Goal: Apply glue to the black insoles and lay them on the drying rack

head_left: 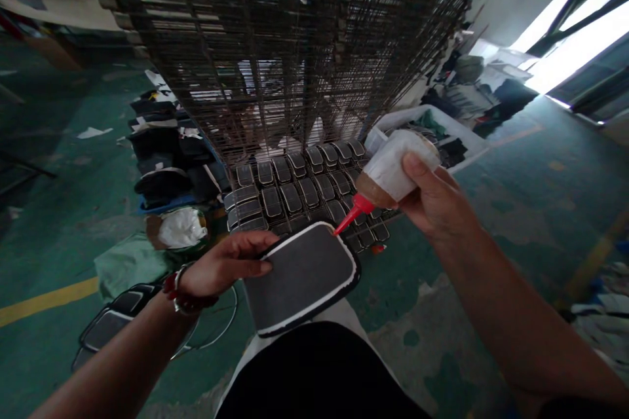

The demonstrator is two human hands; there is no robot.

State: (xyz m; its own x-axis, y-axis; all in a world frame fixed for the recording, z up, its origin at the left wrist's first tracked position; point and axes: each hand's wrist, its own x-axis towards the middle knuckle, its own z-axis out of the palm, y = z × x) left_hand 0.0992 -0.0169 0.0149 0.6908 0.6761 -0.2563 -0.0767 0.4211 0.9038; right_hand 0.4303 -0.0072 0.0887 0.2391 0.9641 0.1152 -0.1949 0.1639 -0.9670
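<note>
The right hand [432,200] is closed around a white squeeze bottle [393,173], tipped downward so its red nozzle [350,215] meets the far rim of a dark grey panel [302,275] with a white border. The left hand [223,268] grips that panel by its near-left edge, fingers curled over the top, holding it above the person's lap. Just beyond both hands, rows of similar dark panels [295,193] lie on a wire rack [295,46]. Left of the left hand, more panels [115,321] rest on the green floor [515,209] beside a white bag [181,229].
</note>
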